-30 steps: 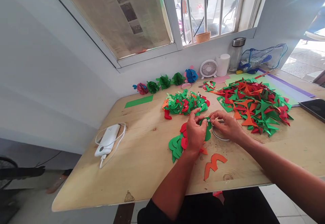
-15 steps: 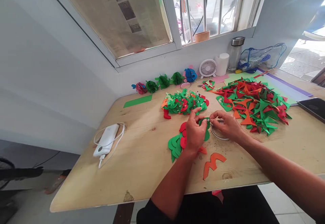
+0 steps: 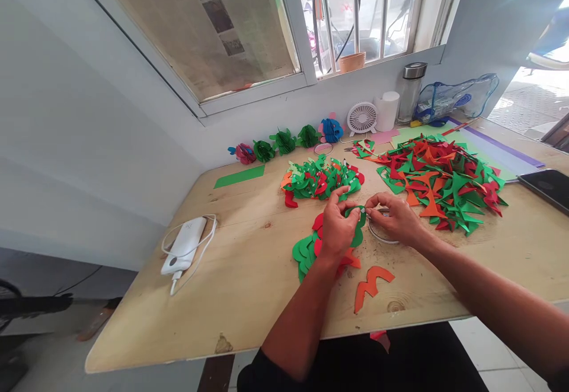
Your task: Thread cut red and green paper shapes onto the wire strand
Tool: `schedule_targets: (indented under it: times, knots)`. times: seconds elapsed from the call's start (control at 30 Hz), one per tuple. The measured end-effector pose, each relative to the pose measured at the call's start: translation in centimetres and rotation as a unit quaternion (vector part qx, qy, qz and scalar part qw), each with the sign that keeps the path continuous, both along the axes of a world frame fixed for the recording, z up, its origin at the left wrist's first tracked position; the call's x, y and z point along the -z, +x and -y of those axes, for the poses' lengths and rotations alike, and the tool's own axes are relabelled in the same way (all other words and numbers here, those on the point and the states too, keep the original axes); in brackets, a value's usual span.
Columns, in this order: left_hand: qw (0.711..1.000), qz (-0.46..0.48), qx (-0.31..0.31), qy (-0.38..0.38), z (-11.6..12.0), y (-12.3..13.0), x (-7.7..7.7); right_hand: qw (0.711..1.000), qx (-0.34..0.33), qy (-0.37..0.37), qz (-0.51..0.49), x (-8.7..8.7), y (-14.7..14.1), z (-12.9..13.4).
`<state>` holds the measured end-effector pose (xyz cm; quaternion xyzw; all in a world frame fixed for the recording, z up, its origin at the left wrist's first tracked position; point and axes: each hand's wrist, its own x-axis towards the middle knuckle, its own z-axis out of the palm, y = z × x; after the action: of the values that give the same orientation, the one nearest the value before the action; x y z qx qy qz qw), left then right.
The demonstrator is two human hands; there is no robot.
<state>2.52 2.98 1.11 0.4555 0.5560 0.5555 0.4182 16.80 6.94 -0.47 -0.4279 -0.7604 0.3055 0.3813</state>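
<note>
My left hand (image 3: 340, 226) is closed on a green paper cutout (image 3: 358, 235), gripped between thumb and fingers. My right hand (image 3: 393, 219) meets it at the cutout's upper edge, thumb and fingertips pinched on a small white piece (image 3: 363, 210) that looks like tape. Under the right hand a pale ring (image 3: 377, 236), like a tape roll, lies flat on the table, partly covered. Beside my left wrist are overlapping green cutouts (image 3: 304, 254) and red cutouts (image 3: 318, 223), partly hidden by the hand. An orange scrap (image 3: 372, 285) lies nearer the table's front edge.
Behind my hands is a pile of green and red cutouts (image 3: 320, 178); a bigger heap of paper scraps (image 3: 444, 178) lies right. Paper honeycomb figures (image 3: 283, 141), a small fan (image 3: 361, 118) and a glass bottle (image 3: 409, 95) line the wall. A power bank (image 3: 184, 245) with cable lies left.
The whole view has shifted slightly. Both hands keep nearly the same pose at the green cutout, with the white piece still at its edge.
</note>
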Motion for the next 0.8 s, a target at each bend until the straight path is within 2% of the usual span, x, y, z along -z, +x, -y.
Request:
schedule_targets:
  times: [0.53, 0.67, 0.8]
  knots:
    - [0.999, -0.017, 0.045, -0.01, -0.3, -0.9, -0.1, 0.998, -0.053, -0.014, 0.015, 0.9, 0.5, -0.8]
    - [0.998, -0.012, 0.055, -0.009, -0.3, -1.0, -0.1, 0.998, -0.048, -0.022, 0.018, 0.8, 0.5, -0.7]
    - [0.998, -0.013, 0.061, -0.003, -0.3, -1.1, 0.0, 0.999, -0.036, 0.006, 0.032, 0.6, 0.4, -0.5]
